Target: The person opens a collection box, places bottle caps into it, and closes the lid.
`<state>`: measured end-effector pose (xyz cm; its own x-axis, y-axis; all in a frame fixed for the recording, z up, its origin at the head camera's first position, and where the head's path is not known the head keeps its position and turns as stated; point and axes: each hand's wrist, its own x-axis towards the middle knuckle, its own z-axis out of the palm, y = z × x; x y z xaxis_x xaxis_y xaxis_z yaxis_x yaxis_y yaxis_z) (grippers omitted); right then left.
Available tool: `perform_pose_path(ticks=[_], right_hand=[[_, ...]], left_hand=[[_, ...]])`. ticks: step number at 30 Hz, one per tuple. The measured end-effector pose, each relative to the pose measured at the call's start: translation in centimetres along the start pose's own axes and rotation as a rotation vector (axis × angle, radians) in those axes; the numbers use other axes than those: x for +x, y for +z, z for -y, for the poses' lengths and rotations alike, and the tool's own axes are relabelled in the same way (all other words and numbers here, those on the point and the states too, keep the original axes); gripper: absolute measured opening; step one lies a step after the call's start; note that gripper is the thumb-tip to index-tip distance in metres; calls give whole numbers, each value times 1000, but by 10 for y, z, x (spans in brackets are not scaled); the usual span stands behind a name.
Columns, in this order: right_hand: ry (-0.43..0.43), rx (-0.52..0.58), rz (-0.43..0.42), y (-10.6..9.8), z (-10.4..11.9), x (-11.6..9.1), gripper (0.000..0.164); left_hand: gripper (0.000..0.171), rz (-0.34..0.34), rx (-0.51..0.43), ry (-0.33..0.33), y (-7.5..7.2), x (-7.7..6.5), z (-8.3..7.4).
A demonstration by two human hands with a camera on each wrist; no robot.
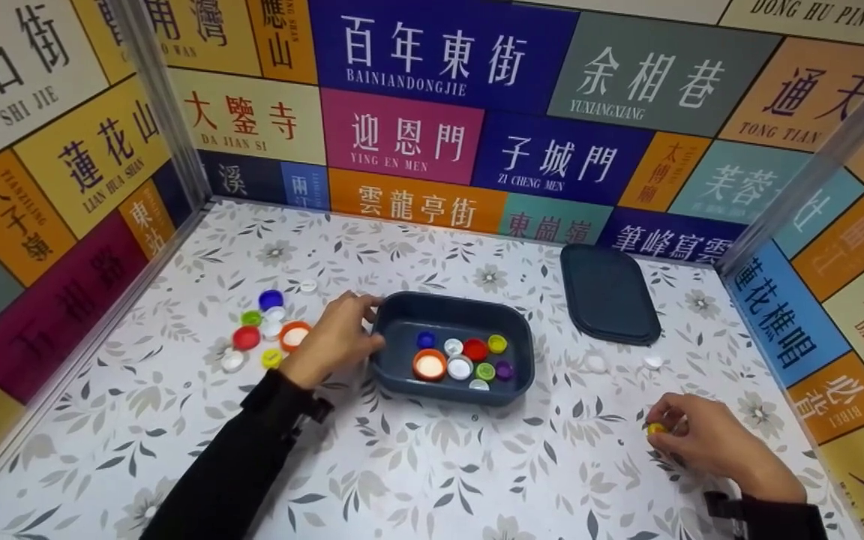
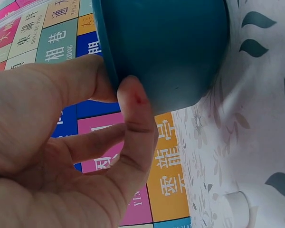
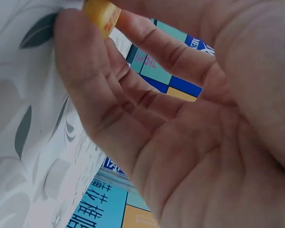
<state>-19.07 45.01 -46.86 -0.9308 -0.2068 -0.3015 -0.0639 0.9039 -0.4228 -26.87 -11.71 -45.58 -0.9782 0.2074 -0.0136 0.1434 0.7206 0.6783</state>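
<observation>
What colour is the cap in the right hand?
Yellow: the cap shows best in the right wrist view, with reddish marks on it.

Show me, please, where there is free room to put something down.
Bare tablecloth lies in front of the dark box, between the sleeves, and behind the box, left of the lid. Crowded spots: the box's floor, with caps, and the cap cluster beside the left hand.

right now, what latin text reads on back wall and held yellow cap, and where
"BAINIANDONGJIE": top blue panel
"YUXIANGXIANG": gray panel
"DA JIAN SI": left cream panel
"YING EN MEN": pink panel
"ZI CHENG MEN": middle blue panel
"DONG HU PING": right cream panel
"TONG TIAN": tan panel
"WAN": yellow panel, partly hidden
Narrow panels: too small
Yellow cap: marks too blurred
</observation>
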Motion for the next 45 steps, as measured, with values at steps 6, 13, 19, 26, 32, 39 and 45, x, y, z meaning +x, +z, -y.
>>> perform_pose_path(ticks=[6,13,19,26,32,39,45], right_hand=[[-19,4,-6,1,3,1,17],[-51,-17,-10,1,14,8,18],[-106,-35,-77,1,38,16,20],[-274,-55,-262,-1,85,32,15],[-453,-37,-402,-2,135,50,15],[-585,-59,-375,4,177,79,17],[-528,-182,-331,15,188,101,18]], left_hand=[[70,-25,5,36,1,0,2],[71,-21,-5,27,2,2,1],[68,-20,22,25,2,2,-2],[68,-3,24,-7,4,0,-4],[69,-13,23,9,4,-1,-2],[69,-4,33,-11,3,-1,-2],[71,10,13,-38,4,-1,-4]])
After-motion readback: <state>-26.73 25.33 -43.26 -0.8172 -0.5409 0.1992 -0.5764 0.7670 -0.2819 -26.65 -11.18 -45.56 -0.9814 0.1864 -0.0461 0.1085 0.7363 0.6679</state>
